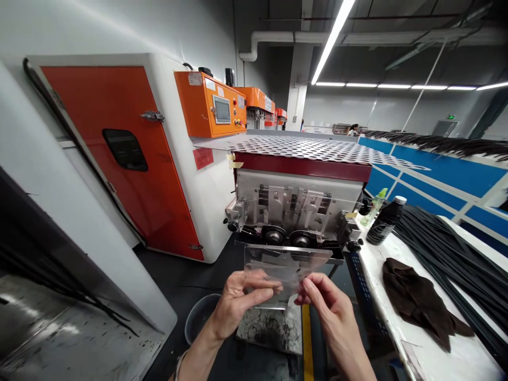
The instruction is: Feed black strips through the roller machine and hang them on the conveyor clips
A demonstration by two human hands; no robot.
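Note:
In front of me stands a small metal machine (296,211) with rollers, topped by a perforated plate (309,148). A clear plastic guard sheet (286,264) hangs from its front. My left hand (238,301) pinches the sheet's lower left part, thumb over fingers. My right hand (331,312) grips the sheet's lower right edge with closed fingertips. Below the hands lies a dirty metal tray (273,328) with dark scraps.
A large white cabinet with an orange door (130,159) and an orange control box (210,106) stands at left. A grey bucket (200,317) sits on the floor. At right, a white bench (428,338) carries a dark bottle (384,221), a brown cloth (420,301) and black strips (456,254).

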